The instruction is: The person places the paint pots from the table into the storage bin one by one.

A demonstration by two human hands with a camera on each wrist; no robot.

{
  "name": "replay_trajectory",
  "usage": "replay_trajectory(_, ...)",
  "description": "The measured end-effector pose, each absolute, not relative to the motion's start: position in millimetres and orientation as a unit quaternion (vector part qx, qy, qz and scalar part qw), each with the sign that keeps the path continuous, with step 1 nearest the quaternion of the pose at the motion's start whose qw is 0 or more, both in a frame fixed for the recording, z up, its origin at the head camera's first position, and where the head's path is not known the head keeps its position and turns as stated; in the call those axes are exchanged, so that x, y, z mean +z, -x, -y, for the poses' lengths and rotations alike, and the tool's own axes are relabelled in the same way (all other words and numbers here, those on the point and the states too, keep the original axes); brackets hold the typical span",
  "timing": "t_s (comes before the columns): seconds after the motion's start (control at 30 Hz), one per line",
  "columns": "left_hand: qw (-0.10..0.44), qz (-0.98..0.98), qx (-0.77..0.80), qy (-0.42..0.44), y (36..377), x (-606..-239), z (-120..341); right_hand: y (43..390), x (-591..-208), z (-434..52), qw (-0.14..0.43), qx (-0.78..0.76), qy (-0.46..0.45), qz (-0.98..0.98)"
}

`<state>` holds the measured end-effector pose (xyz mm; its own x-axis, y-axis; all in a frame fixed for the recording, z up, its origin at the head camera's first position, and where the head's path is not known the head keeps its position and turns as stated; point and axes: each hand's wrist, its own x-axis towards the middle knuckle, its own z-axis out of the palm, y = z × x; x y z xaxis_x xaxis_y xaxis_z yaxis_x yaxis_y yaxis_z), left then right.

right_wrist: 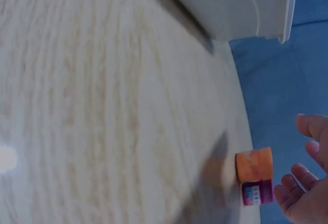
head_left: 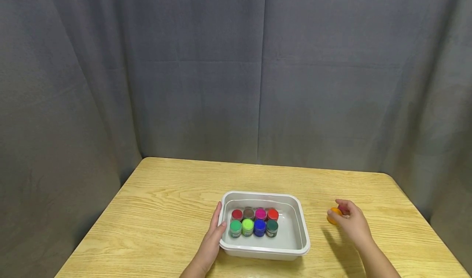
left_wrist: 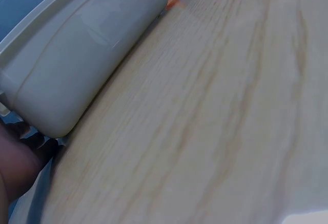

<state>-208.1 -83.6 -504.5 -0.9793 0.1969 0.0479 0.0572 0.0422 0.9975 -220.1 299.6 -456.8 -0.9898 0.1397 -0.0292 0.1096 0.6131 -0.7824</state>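
A white plastic tub [head_left: 303,233] stands on the wooden table [head_left: 166,212] and holds several small paint jars in two rows, among them a pink one [head_left: 260,213] and a blue one [head_left: 259,227]. My left hand [head_left: 216,224] lies with straight fingers against the tub's left wall, its thumb at the rim. In the left wrist view the tub's corner [left_wrist: 77,65] fills the upper left. To the right of the tub an orange jar [head_left: 333,215] stands on the table. My right hand [head_left: 348,218] cups around it, and the right wrist view shows its fingers [right_wrist: 302,190] spread, a small gap from the jar [right_wrist: 253,166].
A grey curtain [head_left: 236,73] hangs close behind and beside the table. The table's right edge [head_left: 424,220] runs near my right hand. Bare wood lies to the left of the tub and behind it.
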Motion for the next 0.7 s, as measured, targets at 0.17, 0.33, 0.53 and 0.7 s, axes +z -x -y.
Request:
replay_trajectory(0.17, 0.053, -0.717, 0.689, -0.089, 208, -505, 84, 221, -464, -303, 0.014, 0.442, 0.086, 0.893)
replay_trajectory(0.33, 0.055, -0.718, 0.687, -0.094, 209, -506, 84, 222, -472, -307, 0.016, 0.435, 0.096, 0.895)
replay_trajectory(0.53, 0.058, -0.718, 0.687, -0.089, 208, -505, 84, 225, -480, -308, 0.018, 0.447, 0.096, 0.889)
replay_trajectory(0.7, 0.057, -0.723, 0.684, -0.082, 207, -504, 83, 226, -483, -307, 0.017, 0.458, 0.099, 0.883)
